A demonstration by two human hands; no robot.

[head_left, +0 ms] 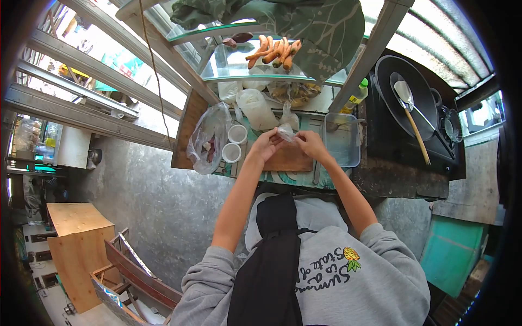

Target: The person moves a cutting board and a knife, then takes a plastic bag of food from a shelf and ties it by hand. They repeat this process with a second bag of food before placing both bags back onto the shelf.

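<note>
My left hand and my right hand meet over a wooden board, pinching a small clear plastic bag between them. What the bag holds is too small to make out. Behind it a knotted plastic bag stands near a larger bag of pale stuff. Left of my left hand are two white cups and an open clear plastic bag with reddish pieces inside. A clear plastic tub with a spoon across it lies to the right of my right hand.
Carrots lie on a glass shelf above, beside a hanging leaf-patterned cloth. On the right, a stove carries a large dark wok with a ladle and turner in it. A yellow-labelled bottle stands by the shelf post.
</note>
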